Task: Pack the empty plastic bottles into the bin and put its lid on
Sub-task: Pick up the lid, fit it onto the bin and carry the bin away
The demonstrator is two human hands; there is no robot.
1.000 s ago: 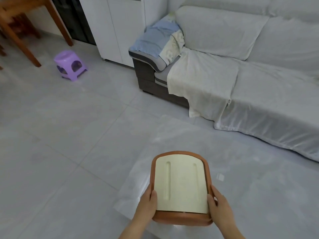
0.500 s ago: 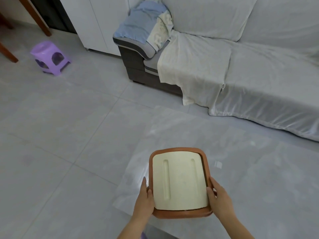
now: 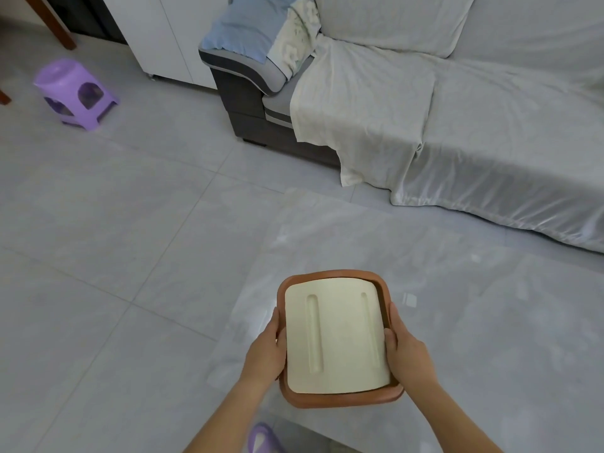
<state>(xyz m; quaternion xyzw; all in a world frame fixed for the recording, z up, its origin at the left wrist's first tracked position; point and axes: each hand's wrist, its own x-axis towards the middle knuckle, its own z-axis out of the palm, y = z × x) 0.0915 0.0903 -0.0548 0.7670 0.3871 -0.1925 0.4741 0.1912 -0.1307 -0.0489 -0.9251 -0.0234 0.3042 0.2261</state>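
A brown bin (image 3: 340,398) stands low in the middle of the view on a clear plastic sheet (image 3: 457,322). A cream lid (image 3: 336,335) with two long grooves lies on top of it, inside the brown rim. My left hand (image 3: 266,353) holds the lid's left edge and my right hand (image 3: 407,353) holds its right edge. The lid hides the bin's inside, and no bottles are in view.
A sofa (image 3: 457,109) draped in pale sheets fills the upper right, with folded blue cloth (image 3: 242,31) on its armrest. A purple stool (image 3: 73,93) sits at the far left on the grey tiled floor. A purple slipper (image 3: 261,439) shows by my feet.
The view has tipped downward and the bin looks closer. Both hands have stayed on the lid's sides. The lid sits a little nearer the bin's front rim.
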